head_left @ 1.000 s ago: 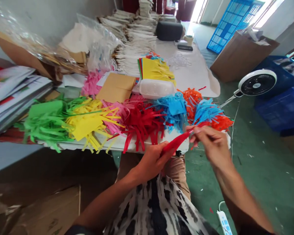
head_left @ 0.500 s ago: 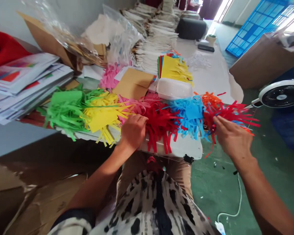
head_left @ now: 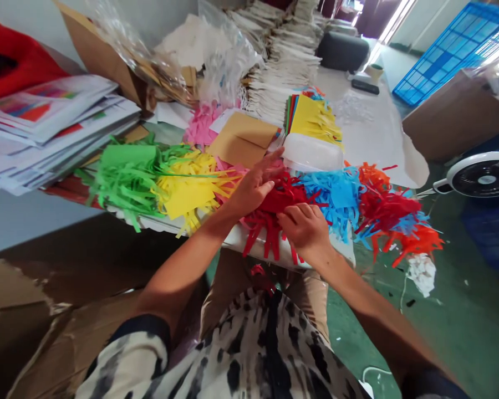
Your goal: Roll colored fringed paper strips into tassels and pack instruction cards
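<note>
A row of fringed tissue-paper tassels lies along the table's front edge. My left hand [head_left: 251, 188] is open, its fingers stretched out over the left side of the red tassel [head_left: 285, 194]. Close by, my right hand [head_left: 306, 228] is closed, its curled fingers on the red strips at the front. The fingertips are partly hidden. To the left are a yellow tassel [head_left: 189, 191] and a green tassel [head_left: 127, 177], with pink strips between yellow and red. On the right lie a blue tassel [head_left: 339, 194] and a red one [head_left: 388, 208], with orange strips [head_left: 419, 239] hanging past the edge.
Behind the row sit a brown envelope [head_left: 243, 138], a white plastic box [head_left: 311, 153] and yellow fringed sheets [head_left: 314, 119]. Printed papers [head_left: 58, 133] are piled at left; a white stack [head_left: 278, 72] rises behind. A fan [head_left: 486, 177] stands right.
My right hand has let go of the red tassel on the right and moved left to the middle one. My left hand has opened and moved up and right. The view has shifted slightly.
</note>
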`<state>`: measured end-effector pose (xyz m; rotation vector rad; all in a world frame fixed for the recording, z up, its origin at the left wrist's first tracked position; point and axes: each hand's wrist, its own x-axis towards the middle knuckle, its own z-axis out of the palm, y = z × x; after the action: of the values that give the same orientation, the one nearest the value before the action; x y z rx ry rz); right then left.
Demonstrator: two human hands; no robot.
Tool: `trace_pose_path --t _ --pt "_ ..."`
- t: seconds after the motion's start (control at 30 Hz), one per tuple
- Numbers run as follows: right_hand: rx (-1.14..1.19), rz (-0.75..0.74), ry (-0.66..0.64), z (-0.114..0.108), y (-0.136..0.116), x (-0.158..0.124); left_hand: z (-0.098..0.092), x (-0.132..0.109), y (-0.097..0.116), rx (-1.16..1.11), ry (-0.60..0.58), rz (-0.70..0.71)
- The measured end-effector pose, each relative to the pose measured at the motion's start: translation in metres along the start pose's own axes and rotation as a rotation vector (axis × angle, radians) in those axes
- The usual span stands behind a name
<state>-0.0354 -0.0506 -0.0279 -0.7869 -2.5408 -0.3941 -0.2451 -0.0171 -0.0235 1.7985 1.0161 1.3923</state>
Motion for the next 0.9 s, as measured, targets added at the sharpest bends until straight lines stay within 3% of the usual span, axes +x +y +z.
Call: trace_pose_path --t 0.1,0.17,0.27,0.4,0.53,0.6,0.7,0.83,0.9 --pt "-0.041 0.053 -0.011 0.021 0.001 0.01 -0.012 -0.019 0.012 0.182 0.119 -0.012" --pt "-0.036 0.067 -0.012 0.024 0.006 0.011 -0.017 -0.036 0.023 0.362 0.126 -0.002" --pt "0.024 0.102 -0.022 0.02 0.01 0.009 -0.017 -0.055 0.031 0.667 0.008 0.064" --pt "0.139 0.176 -0.043 0.012 0.01 0.01 -0.006 -0.063 0.026 0.972 -0.172 0.072" --pt "0.218 0.242 -0.017 -0.008 0.013 -0.005 0.001 -0.061 0.022 1.042 -0.172 0.063" --pt "0.208 0.341 0.047 -0.025 0.024 -0.03 0.002 -0.061 0.023 1.01 -0.14 0.057" --pt "0.058 0.568 0.141 -0.05 0.052 -0.089 0.002 -0.059 0.025 0.936 -0.104 0.039" --pt "-0.423 0.917 0.139 -0.074 0.095 -0.185 0.002 -0.057 0.025 0.841 -0.077 0.018" --pt "-0.575 1.076 0.078 -0.081 0.11 -0.225 0.001 -0.056 0.024 0.815 -0.065 0.015"
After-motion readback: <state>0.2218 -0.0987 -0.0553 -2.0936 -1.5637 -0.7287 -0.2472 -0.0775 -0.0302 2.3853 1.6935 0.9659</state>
